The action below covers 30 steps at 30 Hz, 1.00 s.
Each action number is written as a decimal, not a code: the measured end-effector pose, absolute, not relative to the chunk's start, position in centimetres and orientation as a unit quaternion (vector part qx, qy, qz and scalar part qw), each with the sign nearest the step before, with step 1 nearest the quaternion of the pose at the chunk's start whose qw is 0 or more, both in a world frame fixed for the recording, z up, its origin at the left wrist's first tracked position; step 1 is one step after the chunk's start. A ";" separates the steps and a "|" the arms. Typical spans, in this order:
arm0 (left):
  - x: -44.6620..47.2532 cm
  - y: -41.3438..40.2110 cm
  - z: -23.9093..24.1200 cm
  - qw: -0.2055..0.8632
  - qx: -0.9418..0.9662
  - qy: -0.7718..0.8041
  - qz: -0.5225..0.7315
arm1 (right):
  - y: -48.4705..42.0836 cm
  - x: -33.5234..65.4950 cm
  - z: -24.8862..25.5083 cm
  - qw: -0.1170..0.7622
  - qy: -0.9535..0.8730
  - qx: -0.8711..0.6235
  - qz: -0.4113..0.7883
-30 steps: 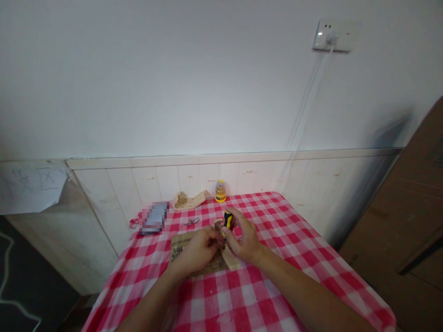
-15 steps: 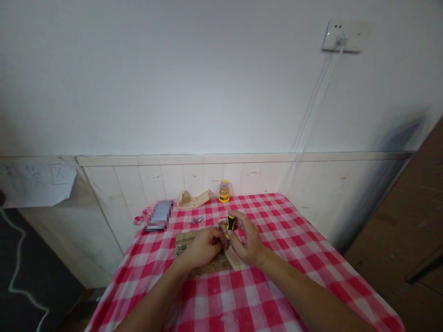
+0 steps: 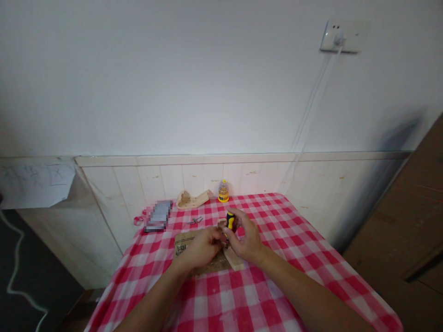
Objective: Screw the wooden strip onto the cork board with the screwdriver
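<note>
My right hand (image 3: 248, 236) is closed round the black and yellow handle of a screwdriver (image 3: 230, 220), which stands nearly upright with its tip pointing down. Under it lies a pale wooden strip (image 3: 233, 259), running toward me at a slant. My left hand (image 3: 205, 246) is closed beside the screwdriver's lower end, its fingertips pinched at the strip; what they hold there is too small and hidden to make out. Both the strip and my left hand rest over a brown printed packet (image 3: 183, 240) on the table.
Red and white checked cloth (image 3: 221, 299) covers the table. At the back stand a curved wooden piece (image 3: 193, 200) and a yellow-based bit container (image 3: 223, 192) near the wall. Small metal parts (image 3: 195, 220) lie in front of them. A blurred-out flat device (image 3: 159, 216) lies at the left.
The screwdriver's handle has turned slightly in my right hand, showing more yellow. My left hand stays almost in place.
</note>
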<state>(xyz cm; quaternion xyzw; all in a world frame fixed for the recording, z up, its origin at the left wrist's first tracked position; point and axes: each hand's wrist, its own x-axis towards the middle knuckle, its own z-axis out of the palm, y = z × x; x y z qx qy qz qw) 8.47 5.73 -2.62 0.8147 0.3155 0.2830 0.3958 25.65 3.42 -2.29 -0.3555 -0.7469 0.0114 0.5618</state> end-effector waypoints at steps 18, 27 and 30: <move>8.6 5.4 -2.3 0.287 0.859 0.345 0.248 | 3.3 25.7 -2.5 0.542 -0.759 -0.359 -0.020; 8.6 5.4 -2.4 0.293 0.852 0.354 0.250 | 3.4 25.8 -2.6 0.542 -0.755 -0.368 -0.010; 8.6 5.4 -2.3 0.325 0.841 0.349 0.255 | 3.4 25.7 -2.6 0.544 -0.751 -0.374 -0.012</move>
